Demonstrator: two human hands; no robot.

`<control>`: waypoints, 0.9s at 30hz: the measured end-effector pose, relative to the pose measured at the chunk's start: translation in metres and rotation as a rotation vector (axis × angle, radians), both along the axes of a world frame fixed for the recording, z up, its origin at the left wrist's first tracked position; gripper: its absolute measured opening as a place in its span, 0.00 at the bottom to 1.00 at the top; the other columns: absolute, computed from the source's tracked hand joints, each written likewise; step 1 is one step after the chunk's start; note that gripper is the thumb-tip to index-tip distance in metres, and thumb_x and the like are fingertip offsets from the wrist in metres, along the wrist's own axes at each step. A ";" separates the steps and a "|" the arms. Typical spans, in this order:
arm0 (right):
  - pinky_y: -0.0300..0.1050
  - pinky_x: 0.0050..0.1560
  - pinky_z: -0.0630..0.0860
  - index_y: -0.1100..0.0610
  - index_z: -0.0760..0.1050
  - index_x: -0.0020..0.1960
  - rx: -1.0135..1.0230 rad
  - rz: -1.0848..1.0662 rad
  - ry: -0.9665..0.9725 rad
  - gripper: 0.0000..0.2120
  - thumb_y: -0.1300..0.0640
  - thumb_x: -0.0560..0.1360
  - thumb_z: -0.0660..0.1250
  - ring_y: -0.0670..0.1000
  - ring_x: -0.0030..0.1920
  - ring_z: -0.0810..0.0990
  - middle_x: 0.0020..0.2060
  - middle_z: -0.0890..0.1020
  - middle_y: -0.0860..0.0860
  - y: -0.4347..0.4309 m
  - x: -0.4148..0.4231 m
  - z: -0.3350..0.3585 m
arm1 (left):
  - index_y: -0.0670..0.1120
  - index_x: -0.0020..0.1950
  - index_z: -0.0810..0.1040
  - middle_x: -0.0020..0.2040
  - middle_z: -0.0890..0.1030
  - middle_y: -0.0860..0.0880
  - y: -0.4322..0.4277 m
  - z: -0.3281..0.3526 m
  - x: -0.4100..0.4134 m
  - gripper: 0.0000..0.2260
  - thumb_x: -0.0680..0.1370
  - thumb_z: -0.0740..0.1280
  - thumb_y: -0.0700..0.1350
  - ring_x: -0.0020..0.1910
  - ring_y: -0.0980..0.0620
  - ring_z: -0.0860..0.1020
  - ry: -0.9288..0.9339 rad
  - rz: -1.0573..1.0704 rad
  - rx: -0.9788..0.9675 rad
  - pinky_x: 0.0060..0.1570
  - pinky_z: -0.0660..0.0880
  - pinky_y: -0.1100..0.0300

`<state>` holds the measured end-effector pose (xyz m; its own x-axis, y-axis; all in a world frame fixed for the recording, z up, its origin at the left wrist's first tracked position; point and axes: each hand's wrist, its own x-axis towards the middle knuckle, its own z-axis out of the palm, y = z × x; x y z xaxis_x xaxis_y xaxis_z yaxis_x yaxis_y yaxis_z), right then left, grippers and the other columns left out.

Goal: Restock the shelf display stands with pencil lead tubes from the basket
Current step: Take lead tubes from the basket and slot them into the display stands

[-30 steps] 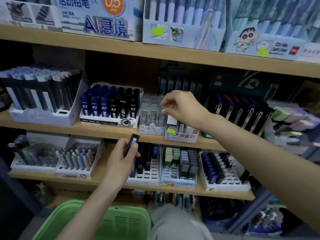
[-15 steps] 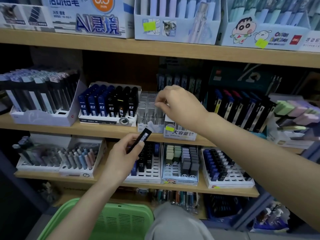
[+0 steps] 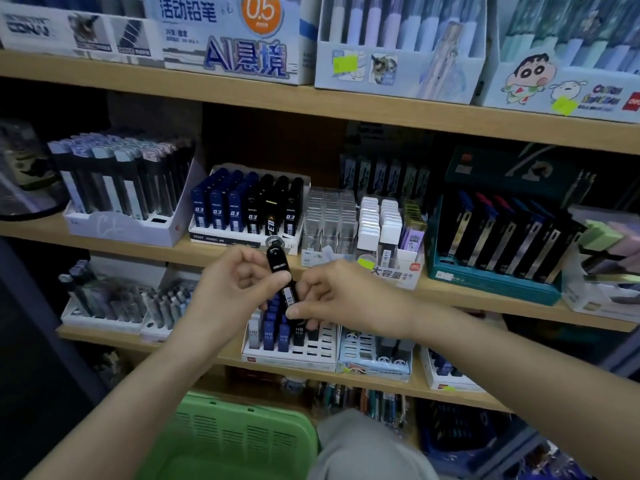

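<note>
A black pencil lead tube (image 3: 280, 268) stands almost upright in front of the middle shelf's edge. My left hand (image 3: 232, 289) grips its upper part with curled fingers. My right hand (image 3: 341, 294) pinches its lower end between thumb and fingers. Right behind it sits the white display stand (image 3: 242, 237) with blue and black 0.3 tubes. Below my hands, on the lower shelf, a white slotted stand (image 3: 318, 344) holds blue and black HB 0.5 tubes. The green basket (image 3: 235, 438) is at the bottom, its lid toward me.
The middle shelf also carries a clear stand of tubes (image 3: 329, 223), a white-capped tube box (image 3: 398, 268), a teal stand (image 3: 491, 275) and a white stand at left (image 3: 121, 226). Pen boxes (image 3: 239, 46) fill the top shelf. My knee (image 3: 367, 448) is beside the basket.
My right hand left the clear and white-capped stands and came down to take the tube's lower end. My left hand rose slightly, turning the tube upright. The camera moved closer.
</note>
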<state>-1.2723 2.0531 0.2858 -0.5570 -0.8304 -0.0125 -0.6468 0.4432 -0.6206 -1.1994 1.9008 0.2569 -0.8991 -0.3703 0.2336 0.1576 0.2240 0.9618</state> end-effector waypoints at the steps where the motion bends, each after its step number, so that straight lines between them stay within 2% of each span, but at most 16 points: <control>1: 0.41 0.47 0.80 0.56 0.74 0.51 -0.013 -0.012 0.056 0.10 0.52 0.74 0.69 0.44 0.41 0.80 0.39 0.79 0.44 -0.004 0.002 0.000 | 0.42 0.43 0.74 0.31 0.79 0.52 -0.001 0.002 0.000 0.07 0.70 0.71 0.39 0.29 0.59 0.75 0.024 0.005 -0.019 0.32 0.73 0.69; 4: 0.39 0.50 0.78 0.51 0.68 0.63 -0.152 -0.040 0.146 0.21 0.53 0.73 0.71 0.41 0.46 0.79 0.43 0.77 0.39 -0.012 0.003 0.009 | 0.45 0.37 0.75 0.33 0.80 0.51 -0.006 0.005 0.001 0.07 0.68 0.73 0.40 0.34 0.59 0.77 0.039 0.011 -0.091 0.36 0.75 0.69; 7: 0.38 0.51 0.78 0.49 0.67 0.66 -0.195 -0.005 0.175 0.22 0.55 0.75 0.69 0.42 0.46 0.79 0.44 0.76 0.40 -0.018 0.003 0.020 | 0.46 0.38 0.77 0.34 0.80 0.50 -0.015 0.011 0.001 0.07 0.67 0.74 0.43 0.33 0.61 0.77 0.047 0.018 -0.114 0.33 0.73 0.71; 9: 0.36 0.50 0.77 0.49 0.72 0.63 -0.184 0.000 0.237 0.17 0.53 0.75 0.68 0.41 0.45 0.79 0.44 0.78 0.42 -0.021 0.002 0.025 | 0.46 0.38 0.77 0.33 0.79 0.52 -0.020 0.016 0.000 0.07 0.67 0.74 0.44 0.29 0.64 0.75 0.051 0.015 -0.139 0.29 0.71 0.73; 11: 0.32 0.47 0.76 0.49 0.77 0.54 -0.198 -0.006 0.279 0.09 0.54 0.74 0.69 0.39 0.43 0.79 0.40 0.79 0.41 -0.026 -0.002 0.030 | 0.47 0.39 0.79 0.33 0.80 0.53 -0.024 0.019 -0.003 0.07 0.66 0.74 0.48 0.32 0.64 0.76 0.059 0.007 -0.200 0.33 0.73 0.72; 14: 0.29 0.44 0.74 0.49 0.78 0.48 -0.202 -0.079 0.391 0.04 0.55 0.74 0.70 0.39 0.41 0.79 0.39 0.79 0.42 -0.033 -0.013 0.040 | 0.52 0.43 0.79 0.37 0.80 0.56 -0.028 0.017 -0.013 0.04 0.71 0.72 0.46 0.37 0.63 0.76 0.093 0.056 -0.291 0.39 0.73 0.70; 17: 0.29 0.44 0.74 0.49 0.76 0.48 -0.271 -0.225 0.446 0.02 0.55 0.76 0.68 0.41 0.41 0.78 0.39 0.78 0.43 -0.037 -0.033 0.057 | 0.53 0.51 0.78 0.46 0.78 0.60 -0.033 0.015 -0.025 0.05 0.78 0.66 0.44 0.44 0.64 0.75 0.103 0.102 -0.332 0.40 0.69 0.75; 19: 0.27 0.42 0.73 0.52 0.77 0.50 -0.270 -0.285 0.468 0.03 0.56 0.76 0.67 0.41 0.39 0.77 0.38 0.77 0.43 -0.040 -0.048 0.064 | 0.51 0.57 0.77 0.53 0.76 0.58 -0.037 0.009 -0.033 0.08 0.79 0.64 0.44 0.53 0.62 0.73 0.075 0.110 -0.422 0.48 0.67 0.74; 22: 0.23 0.39 0.70 0.54 0.77 0.50 -0.199 -0.305 0.524 0.04 0.56 0.77 0.67 0.41 0.37 0.76 0.36 0.77 0.44 -0.048 -0.064 0.062 | 0.50 0.65 0.73 0.61 0.71 0.55 -0.043 -0.003 -0.044 0.14 0.79 0.63 0.46 0.65 0.55 0.67 -0.035 0.115 -0.599 0.66 0.64 0.59; 24: 0.27 0.40 0.72 0.55 0.77 0.51 -0.152 -0.295 0.548 0.05 0.56 0.77 0.67 0.43 0.38 0.76 0.37 0.77 0.46 -0.054 -0.070 0.056 | 0.49 0.70 0.68 0.65 0.69 0.52 -0.045 -0.009 -0.048 0.18 0.79 0.62 0.46 0.68 0.52 0.64 -0.104 0.104 -0.720 0.70 0.59 0.53; 27: 0.41 0.47 0.76 0.57 0.77 0.54 -0.095 -0.278 0.562 0.07 0.56 0.77 0.66 0.49 0.42 0.78 0.40 0.79 0.51 -0.061 -0.076 0.049 | 0.48 0.73 0.64 0.67 0.66 0.51 -0.046 -0.015 -0.051 0.21 0.79 0.60 0.45 0.70 0.52 0.60 -0.156 0.098 -0.817 0.71 0.53 0.56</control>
